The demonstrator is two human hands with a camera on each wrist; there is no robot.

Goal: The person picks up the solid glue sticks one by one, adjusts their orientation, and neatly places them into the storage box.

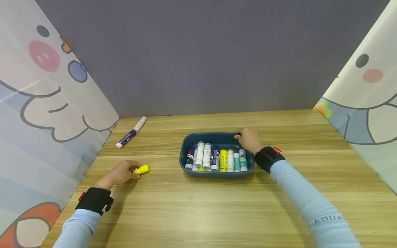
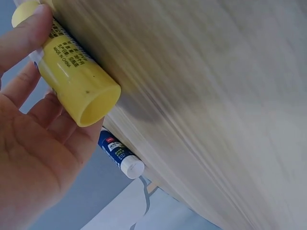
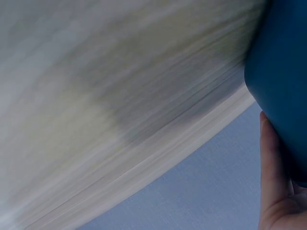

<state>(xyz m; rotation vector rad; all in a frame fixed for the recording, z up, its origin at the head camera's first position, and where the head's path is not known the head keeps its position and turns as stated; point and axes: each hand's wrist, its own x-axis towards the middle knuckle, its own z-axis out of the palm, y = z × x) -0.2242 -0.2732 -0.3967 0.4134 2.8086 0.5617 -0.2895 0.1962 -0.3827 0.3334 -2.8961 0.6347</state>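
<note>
A yellow glue stick (image 1: pixel 143 169) is pinched between the thumb and fingers of my left hand (image 1: pixel 122 171), low over the left of the table. Printed text and a hollow end show on this glue stick (image 2: pixel 79 76) in the left wrist view. My right hand (image 1: pixel 250 140) grips the back right corner of a dark blue plastic bin (image 1: pixel 217 174). Inside stand and lean several glue sticks: white ones (image 1: pixel 200 154), navy ones (image 1: pixel 215 157), a yellow one (image 1: pixel 223 160) and teal-and-white ones (image 1: pixel 243 160). The right wrist view shows fingers against the bin's outer wall (image 3: pixel 283 72).
Beyond my left hand, a navy glue stick (image 1: pixel 126 139) and a white one (image 1: pixel 141 124) lie end to end near the table's left edge. A grey panel (image 1: pixel 198 62) rises behind the wooden table (image 1: pixel 192 210); cartoon-printed cloths (image 1: pixel 28 113) flank both sides.
</note>
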